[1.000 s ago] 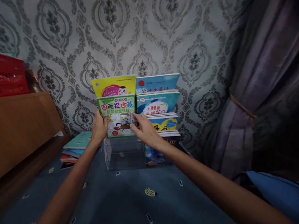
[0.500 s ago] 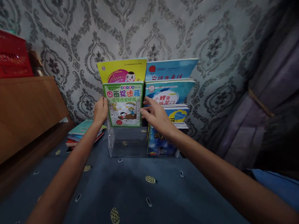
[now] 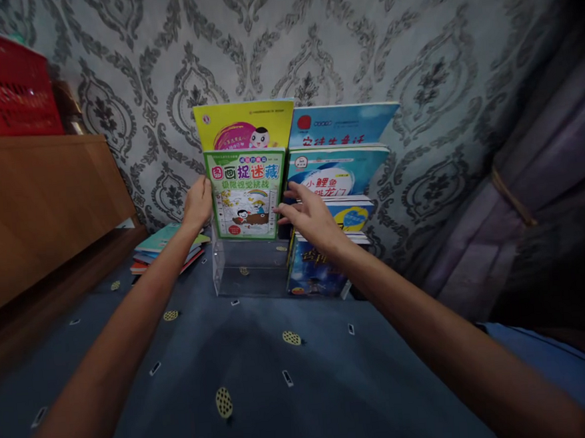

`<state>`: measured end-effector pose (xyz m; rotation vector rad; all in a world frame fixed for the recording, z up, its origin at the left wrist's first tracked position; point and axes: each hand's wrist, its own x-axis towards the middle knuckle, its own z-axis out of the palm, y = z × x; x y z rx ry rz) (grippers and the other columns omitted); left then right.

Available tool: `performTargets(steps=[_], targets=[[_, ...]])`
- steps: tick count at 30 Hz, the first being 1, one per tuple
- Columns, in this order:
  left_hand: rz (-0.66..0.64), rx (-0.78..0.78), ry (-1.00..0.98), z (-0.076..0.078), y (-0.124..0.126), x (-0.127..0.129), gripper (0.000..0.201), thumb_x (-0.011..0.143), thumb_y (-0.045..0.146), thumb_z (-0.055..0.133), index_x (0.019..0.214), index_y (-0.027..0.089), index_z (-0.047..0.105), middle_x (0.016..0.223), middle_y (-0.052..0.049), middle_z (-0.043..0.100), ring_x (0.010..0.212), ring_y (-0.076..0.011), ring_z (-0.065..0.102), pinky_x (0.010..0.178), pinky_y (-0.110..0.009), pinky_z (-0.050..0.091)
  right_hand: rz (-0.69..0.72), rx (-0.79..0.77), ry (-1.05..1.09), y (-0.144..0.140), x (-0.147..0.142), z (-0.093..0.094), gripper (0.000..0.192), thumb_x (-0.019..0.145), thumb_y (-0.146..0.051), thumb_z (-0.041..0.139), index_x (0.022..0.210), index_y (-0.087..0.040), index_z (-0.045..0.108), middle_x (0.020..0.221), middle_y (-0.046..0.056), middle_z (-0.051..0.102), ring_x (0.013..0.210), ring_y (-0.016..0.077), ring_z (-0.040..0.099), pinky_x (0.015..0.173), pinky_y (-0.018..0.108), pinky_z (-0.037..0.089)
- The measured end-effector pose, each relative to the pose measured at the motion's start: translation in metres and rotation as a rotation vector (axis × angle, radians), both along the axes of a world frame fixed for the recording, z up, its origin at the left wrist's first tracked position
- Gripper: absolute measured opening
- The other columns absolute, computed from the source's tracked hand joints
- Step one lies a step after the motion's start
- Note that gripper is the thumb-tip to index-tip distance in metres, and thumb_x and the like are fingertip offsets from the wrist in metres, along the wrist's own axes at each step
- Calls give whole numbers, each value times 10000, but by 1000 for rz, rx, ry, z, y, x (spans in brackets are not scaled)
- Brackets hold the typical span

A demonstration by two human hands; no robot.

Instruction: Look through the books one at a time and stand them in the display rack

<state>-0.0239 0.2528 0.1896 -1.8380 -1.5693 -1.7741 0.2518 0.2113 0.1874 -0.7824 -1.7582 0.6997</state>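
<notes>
A green picture book [image 3: 245, 192] stands upright in a clear tiered rack [image 3: 249, 275]. My left hand [image 3: 198, 202] grips its left edge. My right hand [image 3: 307, 218] hovers at its right edge with fingers spread, fingertips at or just off the cover. Behind the green book a yellow book [image 3: 243, 124] stands one tier higher. The rack's right column holds several blue books [image 3: 339, 169] in steps, the front one dark blue [image 3: 314, 274]. The front left pocket of the rack is see-through and holds nothing.
A stack of thin books [image 3: 167, 248] lies on the blue patterned bedcover [image 3: 254, 382] left of the rack. A wooden headboard [image 3: 35, 203] with a red crate [image 3: 5, 89] on top fills the left. Purple curtain [image 3: 530, 182] hangs at right; patterned wallpaper behind.
The view has shifted closer and slightly left. My right hand has come off the green book's right edge and opened; my left hand still grips the left edge.
</notes>
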Motion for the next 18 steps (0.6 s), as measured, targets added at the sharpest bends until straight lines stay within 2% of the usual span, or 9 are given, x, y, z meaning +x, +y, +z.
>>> performTargets(steps=[5, 10, 15, 18], targets=[[16, -8, 20, 0, 0, -1, 419, 1047, 471, 363, 773, 202, 531, 805, -42, 598, 949, -225, 610, 965, -402, 459, 38, -65, 45, -1, -3, 7, 635, 872, -295, 619, 1471, -162, 455, 1445, 203, 511, 944, 264, 746, 825, 465, 646], [75, -27, 45, 2, -10, 4, 401, 1042, 438, 353, 757, 206, 512, 769, -39, 593, 866, -220, 614, 905, -383, 482, 62, -102, 63, -2, -9, 7, 626, 865, -273, 633, 1452, -130, 468, 1400, 218, 552, 928, 259, 753, 786, 438, 659], [127, -69, 71, 5, -24, 12, 327, 1024, 355, 342, 838, 197, 559, 880, -84, 654, 924, -252, 634, 908, -395, 487, 75, -107, 55, -1, -12, 3, 614, 874, -275, 626, 1445, -114, 471, 1384, 226, 571, 920, 259, 756, 795, 447, 653], [136, -91, 54, 7, -29, 14, 295, 1013, 347, 346, 925, 196, 585, 946, -93, 677, 972, -260, 637, 917, -389, 481, 70, -108, 27, 1, -13, 1, 598, 876, -298, 631, 1439, -151, 493, 1368, 201, 593, 939, 256, 748, 797, 435, 651]])
